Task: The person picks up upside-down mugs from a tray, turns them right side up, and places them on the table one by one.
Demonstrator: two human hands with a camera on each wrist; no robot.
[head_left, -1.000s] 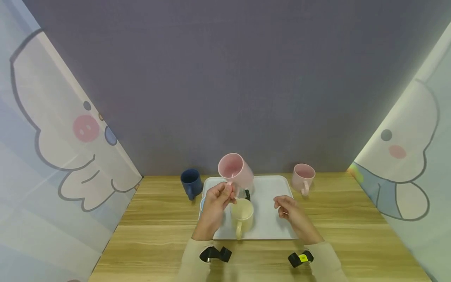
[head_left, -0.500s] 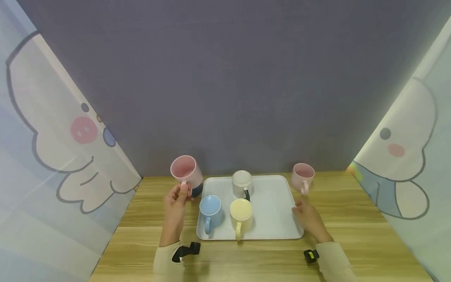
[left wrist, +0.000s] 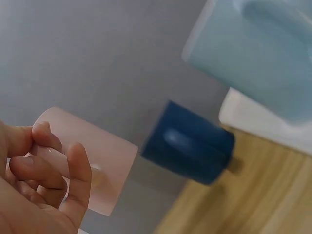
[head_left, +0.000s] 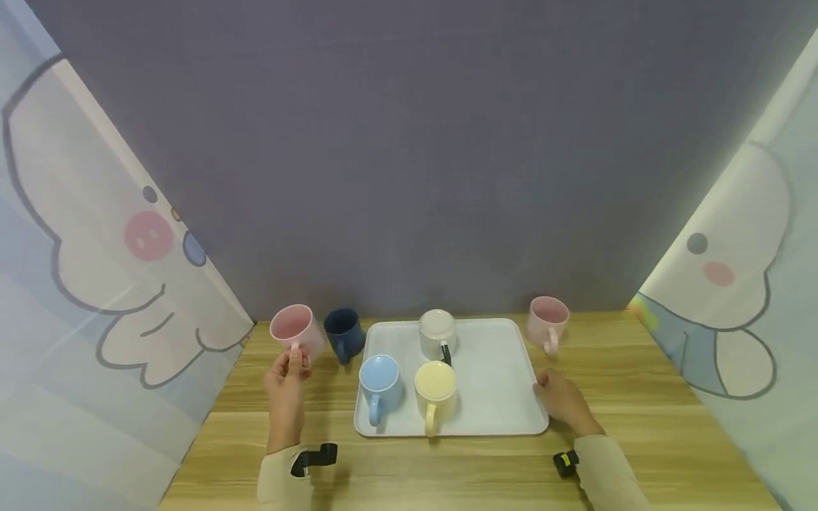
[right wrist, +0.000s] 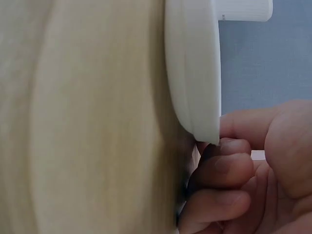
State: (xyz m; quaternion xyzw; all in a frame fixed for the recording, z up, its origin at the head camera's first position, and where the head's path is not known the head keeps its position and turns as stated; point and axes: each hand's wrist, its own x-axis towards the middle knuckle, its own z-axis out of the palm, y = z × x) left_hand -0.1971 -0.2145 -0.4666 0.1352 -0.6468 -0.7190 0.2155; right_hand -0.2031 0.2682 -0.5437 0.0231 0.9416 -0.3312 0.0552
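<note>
My left hand (head_left: 285, 397) grips the handle of a pink mug (head_left: 311, 339) at the left end of the table. Thumb and fingers curl round that handle in the left wrist view, with the mug's opening turned away. Just right of it stands a dark blue mug (head_left: 345, 339). My right hand (head_left: 567, 404) pinches the right edge of a white tray (head_left: 498, 390). In the right wrist view the thumb lies over the tray rim (right wrist: 204, 73) and the fingers are curled beneath it.
On the tray stand a light blue mug (head_left: 383, 389), a yellow mug (head_left: 437, 394) and a white mug (head_left: 437, 339) with a black handle. A second pink mug (head_left: 547, 328) stands beyond the tray's right corner. A grey wall (head_left: 409, 177) rises behind the table.
My left hand has carried the pink mug from over the tray leftward past the dark blue mug and lowered it. My right hand has moved right and down to the tray's edge.
</note>
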